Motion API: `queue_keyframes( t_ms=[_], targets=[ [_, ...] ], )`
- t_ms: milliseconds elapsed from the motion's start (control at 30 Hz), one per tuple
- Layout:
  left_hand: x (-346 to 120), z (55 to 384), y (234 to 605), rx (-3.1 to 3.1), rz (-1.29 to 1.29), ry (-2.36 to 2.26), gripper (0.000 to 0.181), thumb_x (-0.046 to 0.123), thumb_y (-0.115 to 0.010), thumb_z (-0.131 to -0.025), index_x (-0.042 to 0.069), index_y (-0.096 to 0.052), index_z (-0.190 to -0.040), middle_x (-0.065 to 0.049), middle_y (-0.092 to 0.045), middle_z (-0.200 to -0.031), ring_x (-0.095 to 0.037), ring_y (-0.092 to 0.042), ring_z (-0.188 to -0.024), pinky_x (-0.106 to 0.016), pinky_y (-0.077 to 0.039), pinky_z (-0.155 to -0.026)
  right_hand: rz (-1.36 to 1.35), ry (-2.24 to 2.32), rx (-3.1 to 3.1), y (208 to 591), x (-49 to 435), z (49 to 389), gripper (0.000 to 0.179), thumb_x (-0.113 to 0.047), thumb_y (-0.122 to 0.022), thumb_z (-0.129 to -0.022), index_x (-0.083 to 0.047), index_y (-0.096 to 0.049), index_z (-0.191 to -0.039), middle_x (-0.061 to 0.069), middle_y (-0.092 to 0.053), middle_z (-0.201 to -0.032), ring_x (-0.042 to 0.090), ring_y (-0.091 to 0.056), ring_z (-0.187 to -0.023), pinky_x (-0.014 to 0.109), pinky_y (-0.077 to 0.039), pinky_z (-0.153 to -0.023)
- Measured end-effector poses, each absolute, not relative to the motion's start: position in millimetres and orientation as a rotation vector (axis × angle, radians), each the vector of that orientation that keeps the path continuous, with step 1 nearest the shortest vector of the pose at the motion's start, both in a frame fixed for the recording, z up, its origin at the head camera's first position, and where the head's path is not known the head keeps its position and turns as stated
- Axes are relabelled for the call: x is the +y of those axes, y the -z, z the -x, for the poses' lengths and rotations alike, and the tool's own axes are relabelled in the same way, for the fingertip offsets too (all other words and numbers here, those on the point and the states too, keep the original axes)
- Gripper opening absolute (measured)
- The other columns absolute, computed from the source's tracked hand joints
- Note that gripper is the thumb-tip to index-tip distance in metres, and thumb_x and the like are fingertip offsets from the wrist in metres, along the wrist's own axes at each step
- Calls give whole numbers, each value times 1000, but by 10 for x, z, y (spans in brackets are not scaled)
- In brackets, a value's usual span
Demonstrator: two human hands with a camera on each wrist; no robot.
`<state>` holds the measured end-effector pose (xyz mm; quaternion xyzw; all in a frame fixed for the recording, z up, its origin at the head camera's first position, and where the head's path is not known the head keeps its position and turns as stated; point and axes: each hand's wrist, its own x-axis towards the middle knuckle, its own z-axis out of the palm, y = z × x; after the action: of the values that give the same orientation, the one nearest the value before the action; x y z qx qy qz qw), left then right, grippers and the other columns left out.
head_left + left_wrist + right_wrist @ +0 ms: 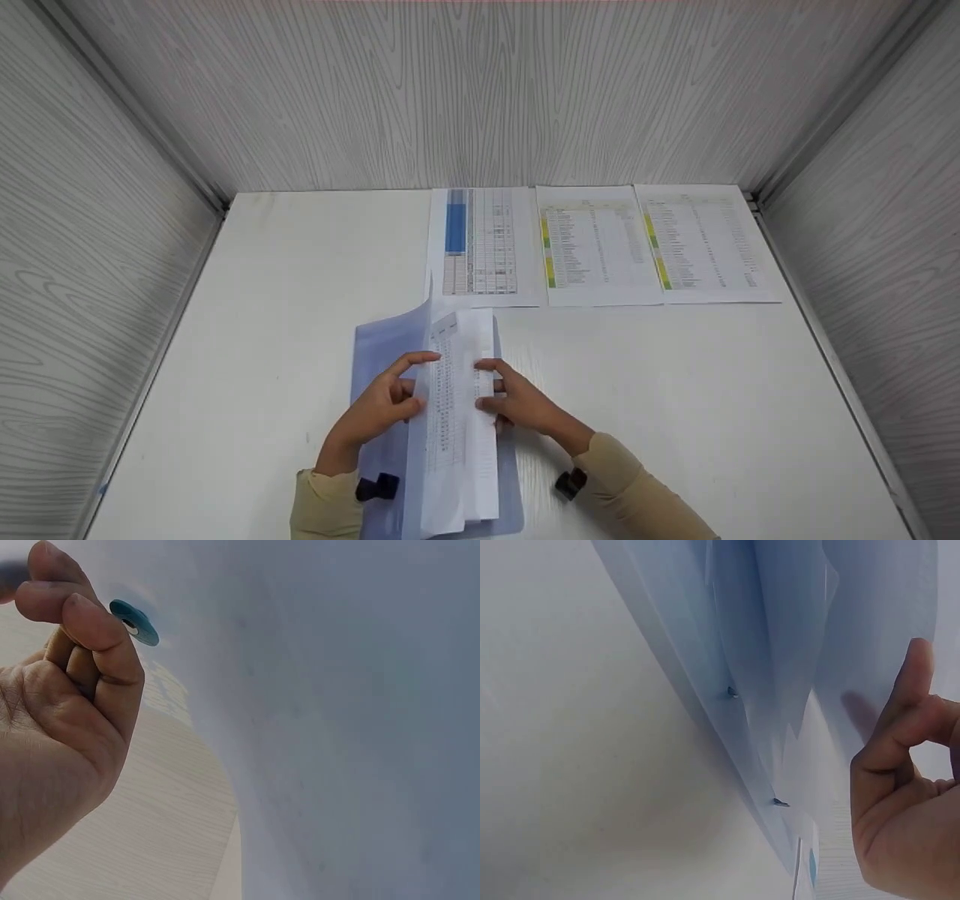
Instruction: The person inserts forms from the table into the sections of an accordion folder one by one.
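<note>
A translucent blue plastic folder [386,341] lies spread on the table, its cover partly raised. Printed sheets [444,420] stand tilted over it. My left hand [371,409] pinches the left edge of the sheets and the raised plastic between thumb and fingers. On the other side, my right hand [525,401] grips the sheets' right edge, thumb in front. In the left wrist view a teal round button [135,622] shows on the plastic beside the fingers. Two small metal prongs [780,802] stick out of the folder in the right wrist view.
Three printed pages lie in a row at the back: one with a blue block [487,247], a middle one [600,247] and a right one [709,244] with yellow and green marks. Grey wood-grain panels [480,90] wall the table [660,375] at the back and sides.
</note>
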<state>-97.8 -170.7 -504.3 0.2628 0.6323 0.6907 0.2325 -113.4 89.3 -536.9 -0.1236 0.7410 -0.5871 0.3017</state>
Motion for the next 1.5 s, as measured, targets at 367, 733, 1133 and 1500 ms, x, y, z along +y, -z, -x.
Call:
queue_keyframes(
  t_ms=[367, 733, 1133, 1500],
  targets=[
    [-1715, 979, 5055, 1738, -710, -1900, 58, -7, -50, -90, -8, -24, -142, -46, -54, -111, -23, -67, -81, -23, -53, -63, 315, 1541, 1966, 5318, 1007, 1140, 61, -12, -59, -94, -13, -31, -147, 17, -63, -120, 11, -58, -64, 26, -45, -55],
    [-1711, 991, 5058, 1729, -728, -1905, 57, -8, -48, -90, -6, -26, -142, -46, -53, -114, -42, -66, -87, -27, -55, -67, 329, 1557, 1983, 5247, 1072, 1162, 56, -7, -54, -93, -14, -34, -144, 12, -63, -109, 10, -51, -58, 24, -42, -52],
    [-1701, 988, 5047, 1734, -739, -1897, 56, -7, -48, -91, -7, -26, -142, -46, -55, -110, -23, -67, -82, -22, -51, -61, 324, 1528, 1951, 5314, 981, 1142, 59, -9, -57, -94, -12, -31, -146, 16, -64, -119, 11, -57, -60, 26, -45, -54],
    [-1704, 989, 5048, 1730, -747, -1900, 55, -9, -47, -91, -6, -28, -142, -46, -55, -109, -25, -68, -81, -23, -52, -62, 310, 1539, 1948, 5310, 1068, 1138, 59, -11, -58, -93, -12, -32, -146, 14, -66, -111, 12, -61, -57, 24, -45, -52]
  ],
)
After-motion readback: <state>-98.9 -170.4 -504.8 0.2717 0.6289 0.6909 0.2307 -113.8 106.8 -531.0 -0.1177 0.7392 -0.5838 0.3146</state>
